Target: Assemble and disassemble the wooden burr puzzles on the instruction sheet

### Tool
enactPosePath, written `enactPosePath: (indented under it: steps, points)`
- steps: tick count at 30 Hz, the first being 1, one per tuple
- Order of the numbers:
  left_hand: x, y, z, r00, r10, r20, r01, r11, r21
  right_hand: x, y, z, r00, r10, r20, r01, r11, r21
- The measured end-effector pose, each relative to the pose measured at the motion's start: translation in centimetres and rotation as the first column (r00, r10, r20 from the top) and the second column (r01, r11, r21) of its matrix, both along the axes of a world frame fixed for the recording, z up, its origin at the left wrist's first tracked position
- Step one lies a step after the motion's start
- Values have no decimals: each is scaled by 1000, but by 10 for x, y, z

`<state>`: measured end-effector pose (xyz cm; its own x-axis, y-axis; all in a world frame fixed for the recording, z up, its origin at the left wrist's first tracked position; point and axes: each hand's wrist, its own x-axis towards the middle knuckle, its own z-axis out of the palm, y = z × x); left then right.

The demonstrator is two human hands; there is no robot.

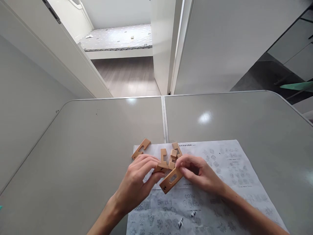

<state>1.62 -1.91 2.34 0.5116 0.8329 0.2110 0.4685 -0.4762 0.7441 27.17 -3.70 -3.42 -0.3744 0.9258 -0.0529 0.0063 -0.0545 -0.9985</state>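
Observation:
Both my hands meet over a printed paper sheet [220, 182] on a grey table [85, 143]. My left hand [137, 182] pinches a small notched wooden puzzle piece [160, 167]. My right hand [198, 173] grips a flat wooden bar with a slot [171, 180], marked with a dark sign at its lower end. The two pieces touch between my fingers. Just beyond my hands, several more wooden pieces [172, 152] lie on the sheet. One notched wooden piece [141, 148] rests at the sheet's top left corner.
The sheet shows rows of small printed diagrams. A seam [164, 117] splits the table top in two. Beyond the far edge stand white wall panels and an open doorway to a room with a mattress [117, 37]. A green object [297, 86] pokes in at the right.

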Motion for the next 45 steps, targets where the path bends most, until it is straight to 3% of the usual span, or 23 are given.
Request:
enactPosePath:
  steps: [2, 5, 7, 11, 15, 20, 29, 34, 39, 45]
  points:
    - [-1, -3, -1, 988, 44, 145, -10, 974, -226, 4, 2, 0, 995, -20, -99, 12, 997, -83]
    - [0, -8, -5, 938, 186, 291, -32, 886, -462, 9, 5, -2, 965, -121, -232, 65, 969, -237]
    - [3, -9, -7, 924, 243, 294, -48, 839, -542, 12, 7, -4, 936, -202, -290, 107, 944, -312]
    - [9, -9, -8, 930, 229, 288, 8, 769, -639, 14, 10, -4, 880, -304, -365, 142, 902, -408]
    - [13, -11, -10, 939, 188, 287, 52, 749, -661, 14, 11, -4, 870, -313, -382, 139, 897, -420]
    - [16, -12, -12, 966, 81, 245, 102, 752, -651, 14, 12, 0, 899, -239, -367, 92, 923, -374]
    - [17, -18, -15, 898, 51, 437, 315, 618, -720, 7, 9, 1, 946, -141, -292, 70, 968, -239]
    - [23, -21, -26, 838, 120, 533, 390, 552, -737, 5, 6, 2, 962, -104, -253, 55, 980, -191]
    - [27, -25, -32, 842, 172, 511, 377, 489, -786, 3, 6, 1, 961, -126, -246, 84, 981, -175]
    - [32, -31, -34, 825, 230, 517, 353, 504, -788, 1, 7, 3, 947, -185, -264, 145, 976, -164]
